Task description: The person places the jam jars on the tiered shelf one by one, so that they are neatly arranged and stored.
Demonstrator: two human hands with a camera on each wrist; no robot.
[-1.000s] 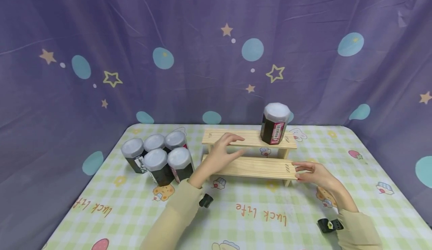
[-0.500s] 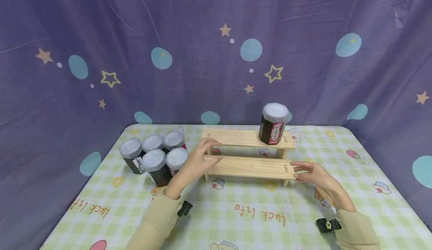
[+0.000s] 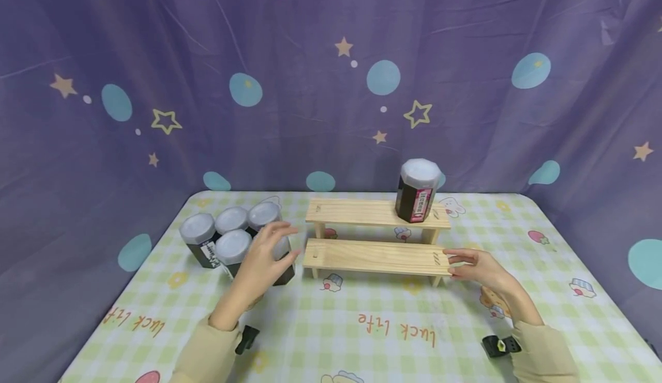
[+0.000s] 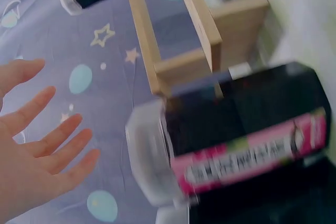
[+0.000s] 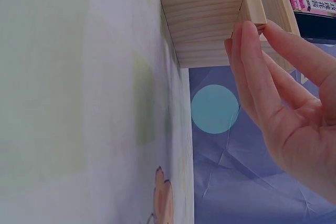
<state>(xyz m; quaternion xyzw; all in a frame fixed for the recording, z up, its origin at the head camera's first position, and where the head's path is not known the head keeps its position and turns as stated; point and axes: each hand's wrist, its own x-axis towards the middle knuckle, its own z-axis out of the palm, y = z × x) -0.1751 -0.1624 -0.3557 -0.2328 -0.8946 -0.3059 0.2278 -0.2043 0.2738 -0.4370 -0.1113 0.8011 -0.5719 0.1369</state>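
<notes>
While hovering with the left hand (image 3: 262,261) spread near the clustered jars (image 3: 233,245), could topple that tight-packed lot by clipping one; pinching the wooden rack (image 3: 374,255) by its right end with the right hand (image 3: 481,269), might tug it and tip the lone jar (image 3: 415,200) up top, faceted, dark, cloudy-lidded on smooth pale grain

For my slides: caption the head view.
Left hand near clustered jars, right hand holding one end of the wooden shelf.

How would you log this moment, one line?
left hand: empty, near jars; right hand: pinches lower shelf; single jar: on upper shelf
</notes>
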